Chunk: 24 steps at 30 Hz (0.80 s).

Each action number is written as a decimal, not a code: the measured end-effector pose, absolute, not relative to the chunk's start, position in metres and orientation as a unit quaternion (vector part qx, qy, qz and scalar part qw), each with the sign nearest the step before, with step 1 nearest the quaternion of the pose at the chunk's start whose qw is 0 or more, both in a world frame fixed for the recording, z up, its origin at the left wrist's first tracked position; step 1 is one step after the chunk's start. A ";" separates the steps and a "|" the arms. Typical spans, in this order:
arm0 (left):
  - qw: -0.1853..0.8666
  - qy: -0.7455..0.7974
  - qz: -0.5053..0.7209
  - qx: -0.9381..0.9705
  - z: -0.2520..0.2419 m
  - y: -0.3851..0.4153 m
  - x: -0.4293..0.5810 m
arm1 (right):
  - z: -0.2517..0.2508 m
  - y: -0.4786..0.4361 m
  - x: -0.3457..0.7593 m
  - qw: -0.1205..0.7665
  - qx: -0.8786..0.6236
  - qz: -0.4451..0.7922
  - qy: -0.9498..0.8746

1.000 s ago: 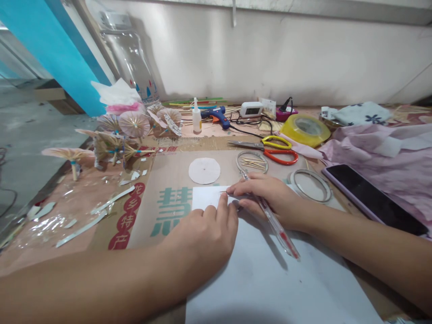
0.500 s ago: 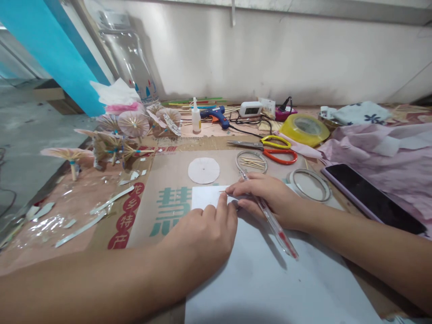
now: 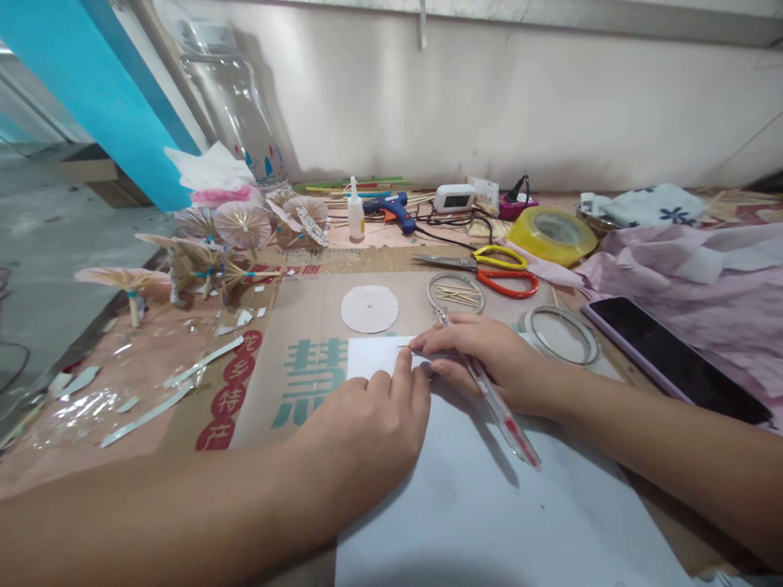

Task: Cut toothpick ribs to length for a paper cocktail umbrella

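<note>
A white sheet of paper (image 3: 489, 505) lies on a cardboard sheet, under both hands. My left hand (image 3: 379, 416) rests on it with fingers bent and together, the index fingertip on a thin wooden toothpick (image 3: 403, 346). My right hand (image 3: 489, 355) is closed, with a clear pen (image 3: 498, 399) with a red refill lying tilted between its fingers. Its index fingertip meets the other end of the toothpick; most of that stick is hidden. Just beyond the paper lies a round white paper disc (image 3: 369, 309) with a small mark at its centre.
Several small paper umbrellas (image 3: 241, 224) stand at the left near paper scraps (image 3: 147, 416). Behind are a glue bottle (image 3: 356, 214), a blue glue gun (image 3: 391, 210), scissors (image 3: 507, 283) and yellow tape (image 3: 552, 236). A ring with toothpicks (image 3: 456, 293), another ring (image 3: 563, 334) and a phone (image 3: 673, 359) lie right.
</note>
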<state>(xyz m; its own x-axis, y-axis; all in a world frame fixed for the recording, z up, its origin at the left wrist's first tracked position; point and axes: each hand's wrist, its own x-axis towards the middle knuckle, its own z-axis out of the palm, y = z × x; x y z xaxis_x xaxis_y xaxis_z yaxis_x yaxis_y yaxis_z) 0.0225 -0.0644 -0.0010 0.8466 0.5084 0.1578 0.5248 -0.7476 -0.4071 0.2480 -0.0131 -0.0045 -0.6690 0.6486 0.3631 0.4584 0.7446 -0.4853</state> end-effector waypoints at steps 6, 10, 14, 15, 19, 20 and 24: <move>0.218 -0.278 -0.028 -0.935 -0.001 -0.065 0.023 | -0.004 -0.014 0.248 0.257 -0.313 0.178 -0.897; 0.216 -0.276 -0.027 -0.936 -0.001 -0.065 0.023 | -0.004 -0.014 0.249 0.252 -0.313 0.175 -0.899; 0.217 -0.276 -0.024 -0.936 0.001 -0.064 0.023 | -0.004 -0.014 0.249 0.256 -0.308 0.177 -0.899; 0.216 -0.275 -0.023 -0.937 0.002 -0.064 0.023 | -0.005 -0.014 0.249 0.258 -0.307 0.177 -0.899; 0.215 -0.272 -0.022 -0.938 0.003 -0.064 0.022 | -0.005 -0.013 0.249 0.260 -0.304 0.174 -0.900; 0.216 -0.272 -0.023 -0.937 0.002 -0.064 0.022 | -0.005 -0.013 0.249 0.258 -0.305 0.174 -0.900; 0.216 -0.274 -0.015 -0.937 0.001 -0.064 0.023 | -0.004 -0.014 0.249 0.246 -0.312 0.173 -0.901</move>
